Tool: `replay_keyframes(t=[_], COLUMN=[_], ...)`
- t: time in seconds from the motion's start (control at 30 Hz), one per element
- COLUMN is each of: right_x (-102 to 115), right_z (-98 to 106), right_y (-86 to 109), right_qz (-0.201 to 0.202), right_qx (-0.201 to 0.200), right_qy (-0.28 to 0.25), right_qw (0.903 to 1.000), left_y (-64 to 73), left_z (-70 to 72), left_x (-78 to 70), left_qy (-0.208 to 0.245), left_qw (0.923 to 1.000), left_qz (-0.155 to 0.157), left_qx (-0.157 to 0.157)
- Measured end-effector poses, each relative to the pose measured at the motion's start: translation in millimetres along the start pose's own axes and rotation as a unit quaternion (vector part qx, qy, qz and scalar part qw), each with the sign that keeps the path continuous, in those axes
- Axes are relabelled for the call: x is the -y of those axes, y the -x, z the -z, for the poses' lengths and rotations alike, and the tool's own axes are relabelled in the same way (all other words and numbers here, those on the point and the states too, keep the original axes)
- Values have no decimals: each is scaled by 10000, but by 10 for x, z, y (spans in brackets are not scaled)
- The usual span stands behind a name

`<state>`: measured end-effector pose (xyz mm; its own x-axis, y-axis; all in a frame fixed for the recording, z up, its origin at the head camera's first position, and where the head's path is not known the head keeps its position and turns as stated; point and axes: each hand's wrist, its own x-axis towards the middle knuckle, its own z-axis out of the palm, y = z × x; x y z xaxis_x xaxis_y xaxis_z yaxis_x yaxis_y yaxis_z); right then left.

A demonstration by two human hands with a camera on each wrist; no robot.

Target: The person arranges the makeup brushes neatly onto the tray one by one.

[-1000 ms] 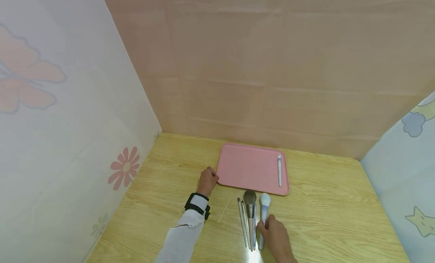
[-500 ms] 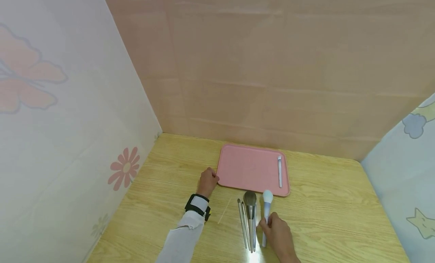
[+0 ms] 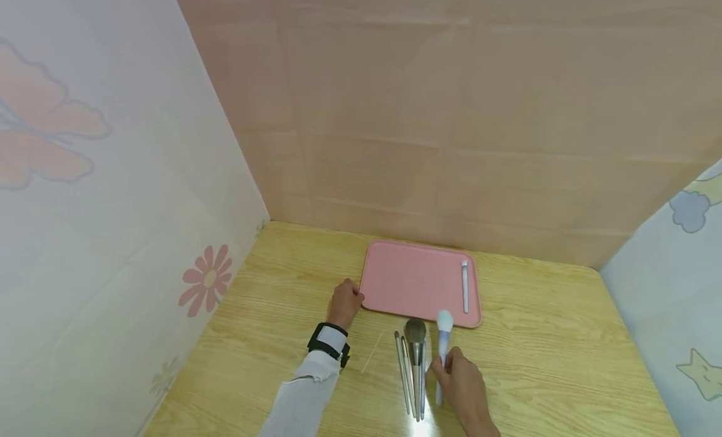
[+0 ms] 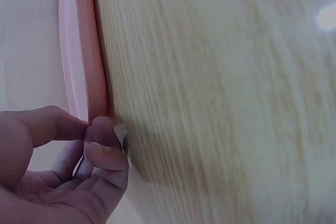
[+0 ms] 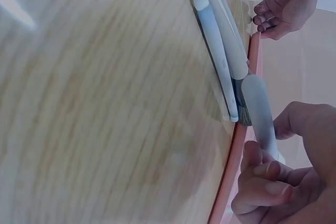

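My right hand (image 3: 464,387) pinches the handle of a makeup brush (image 3: 444,321) with a fluffy white head, just in front of the pink tray (image 3: 414,279). In the right wrist view its pale handle (image 5: 257,100) is raised off the table between thumb and fingers. Thumb and fingers of my left hand (image 4: 68,166) pinch the tray's near left corner. On the tray's right side lies a small white brush (image 3: 465,288). Beside the held brush, several other makeup brushes lie on the table, among them a big one with a dark head (image 3: 415,331).
A thin pale stick or strip (image 3: 372,352) lies on the wooden table (image 3: 541,343), between my left wrist and the brushes. A tan sheet (image 3: 451,111) stands behind the table. Printed panels border it left (image 3: 141,236) and right.
My right hand has lifted the white-headed brush from beside the others and moved it slightly forward and right, toward the tray. My left hand stays at the tray's corner.
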<state>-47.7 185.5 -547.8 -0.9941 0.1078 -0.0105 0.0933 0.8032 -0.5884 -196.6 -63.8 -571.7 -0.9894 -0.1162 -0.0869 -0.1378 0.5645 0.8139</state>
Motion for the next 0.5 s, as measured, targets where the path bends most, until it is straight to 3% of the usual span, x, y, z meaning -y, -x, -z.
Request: replay_keyframes(t=[0.5], right_x=[25], right_z=[39], right_y=[-142], right_qz=[327], right_qx=[-340], right_qy=[166], right_qw=[9988], left_y=[21], left_z=[11], left_x=[-26], left_qy=[66], left_qw=[10000], left_qz=[-57], left_qx=[-46])
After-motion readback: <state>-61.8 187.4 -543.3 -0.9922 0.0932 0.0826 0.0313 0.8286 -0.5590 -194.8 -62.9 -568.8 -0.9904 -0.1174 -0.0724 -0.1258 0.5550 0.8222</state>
